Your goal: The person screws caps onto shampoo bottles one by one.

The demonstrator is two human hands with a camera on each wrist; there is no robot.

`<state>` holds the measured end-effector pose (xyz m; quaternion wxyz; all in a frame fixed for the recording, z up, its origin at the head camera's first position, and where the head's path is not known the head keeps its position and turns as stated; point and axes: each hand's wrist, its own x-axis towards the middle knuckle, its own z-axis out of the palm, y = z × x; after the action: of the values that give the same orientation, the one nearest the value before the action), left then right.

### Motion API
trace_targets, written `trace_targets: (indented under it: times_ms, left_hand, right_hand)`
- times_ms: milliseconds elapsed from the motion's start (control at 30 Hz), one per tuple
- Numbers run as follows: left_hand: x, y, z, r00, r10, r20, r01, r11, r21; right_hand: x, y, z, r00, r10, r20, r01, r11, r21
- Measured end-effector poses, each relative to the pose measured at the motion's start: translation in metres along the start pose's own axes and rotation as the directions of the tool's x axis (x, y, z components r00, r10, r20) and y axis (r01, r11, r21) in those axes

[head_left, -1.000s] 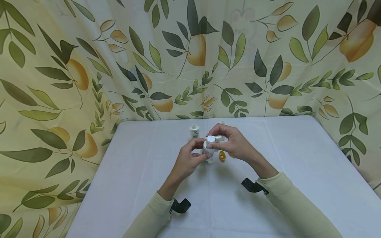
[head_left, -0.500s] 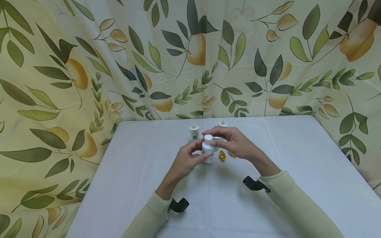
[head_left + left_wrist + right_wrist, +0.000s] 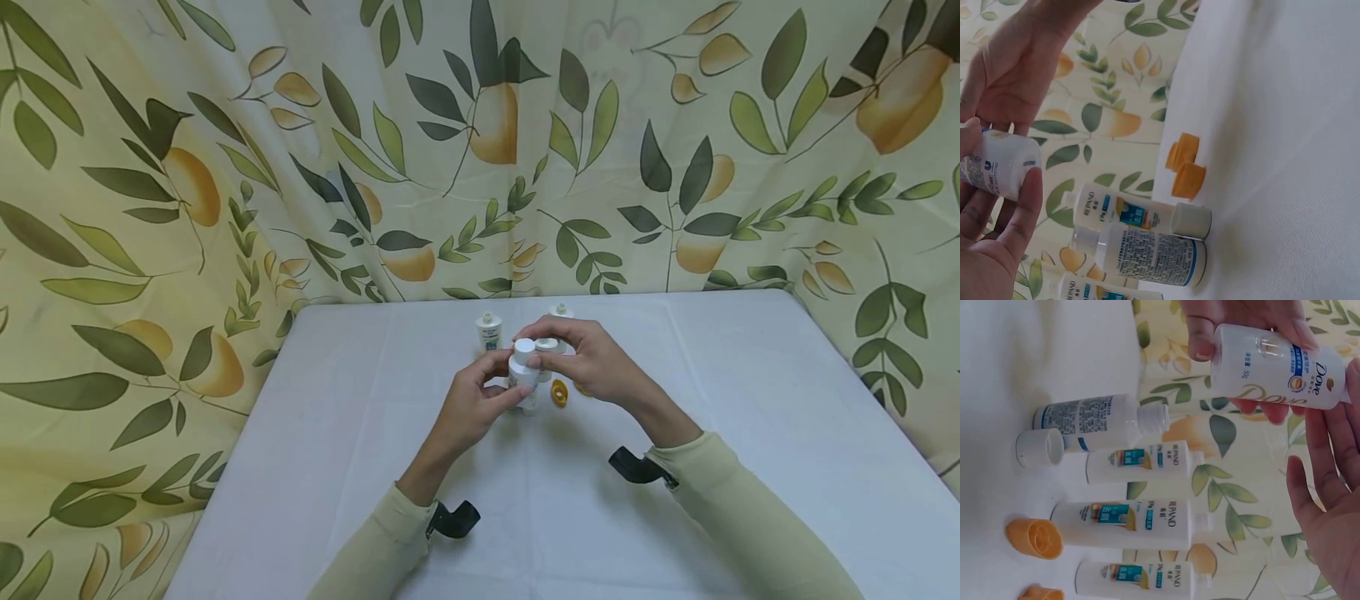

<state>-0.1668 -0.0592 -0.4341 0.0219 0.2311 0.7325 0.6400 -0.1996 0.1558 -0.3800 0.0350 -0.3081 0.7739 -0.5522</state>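
A small white Dove lotion bottle (image 3: 1279, 369) is held up over the table in my left hand (image 3: 468, 400), thumb on its near side and fingers behind. Its white cap (image 3: 525, 345) is on top, and my right hand (image 3: 600, 362) pinches it between thumb and fingers. In the left wrist view, my left hand (image 3: 997, 250) wraps the lower part of the bottle (image 3: 1007, 164), while the right palm (image 3: 1016, 75) faces it from above. The right wrist view shows the right fingers (image 3: 1329, 450) at the bottle's cap end, with the cap mostly hidden.
Behind the hands stand three REPAND bottles (image 3: 1129, 523) without caps and an uncapped white bottle (image 3: 1094, 419) with printed text. A loose white cap (image 3: 1040, 448) and two orange caps (image 3: 1034, 537) lie near them on the white-covered table (image 3: 360, 467). A leaf-patterned curtain (image 3: 450, 208) hangs behind.
The held bottle has shifted slightly left and away from me. My right thumb has moved from across the cap's front to its right side, showing more of the bottle.
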Motion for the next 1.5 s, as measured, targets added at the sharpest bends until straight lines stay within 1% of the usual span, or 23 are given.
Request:
trace_targets:
  times_ms: [133, 233, 333, 433, 533, 667, 767, 900, 1133, 1200, 1267, 1367, 1500]
  left_hand:
    - [0.0, 0.001, 0.001, 1.0, 0.007, -0.012, -0.007, 1.0, 0.004]
    - [0.0, 0.002, 0.001, 1.0, 0.003, -0.017, -0.003, 1.0, 0.007]
    - [0.001, 0.003, 0.0, 1.0, 0.0, -0.016, 0.001, 1.0, 0.009]
    - [0.001, 0.002, -0.001, 1.0, -0.005, -0.013, 0.005, 1.0, -0.001]
    - [0.001, 0.001, -0.002, 1.0, -0.003, 0.0, 0.003, 1.0, -0.016]
    - [0.001, 0.0, -0.002, 1.0, 0.012, 0.018, -0.011, 0.999, -0.035]
    - [0.001, 0.0, -0.002, 1.0, 0.024, 0.02, -0.023, 0.999, -0.045]
    - [0.002, 0.0, 0.0, 1.0, 0.029, 0.004, -0.029, 0.999, -0.044]
    - [0.001, 0.003, 0.003, 0.999, 0.028, -0.044, -0.029, 1.0, -0.007]
    - [0.001, 0.004, 0.003, 0.998, 0.027, -0.052, -0.026, 1.0, 0.012]
    - [0.002, 0.005, 0.002, 0.999, 0.018, -0.051, -0.017, 1.0, 0.024]
    - [0.002, 0.006, 0.0, 0.999, -0.003, -0.038, 0.005, 0.999, 0.035]
    - [0.003, 0.006, -0.005, 1.0, -0.014, -0.007, 0.014, 1.0, 0.023]
  right_hand:
    - [0.001, -0.001, 0.001, 0.999, 0.002, -0.032, -0.002, 1.0, -0.014]
    - [0.002, -0.001, 0.002, 0.997, 0.017, -0.069, -0.018, 1.0, -0.011]
    - [0.003, -0.001, 0.002, 0.995, 0.035, -0.088, -0.036, 0.999, -0.001]
    - [0.003, 0.001, 0.002, 0.996, 0.047, -0.075, -0.046, 0.999, 0.009]
    - [0.002, 0.002, 0.001, 0.998, 0.048, -0.045, -0.048, 0.999, 0.01]
    - [0.001, 0.001, 0.002, 0.999, 0.02, -0.041, -0.019, 1.0, 0.005]
    - [0.0, 0.001, 0.005, 0.997, -0.017, -0.078, 0.017, 1.0, -0.002]
    - [-0.002, -0.002, 0.008, 0.99, -0.052, -0.133, 0.05, 0.999, -0.019]
    - [-0.003, -0.006, 0.014, 0.972, -0.066, -0.226, 0.049, 0.996, -0.079]
    - [-0.002, -0.006, 0.016, 0.969, -0.05, -0.243, 0.032, 0.997, -0.075]
    - [-0.002, -0.005, 0.016, 0.97, -0.023, -0.241, 0.011, 0.999, -0.053]
    - [-0.001, -0.003, 0.017, 0.975, 0.026, -0.219, -0.029, 0.999, -0.013]
    - [0.0, -0.004, 0.015, 0.985, 0.039, -0.169, -0.038, 0.999, 0.008]
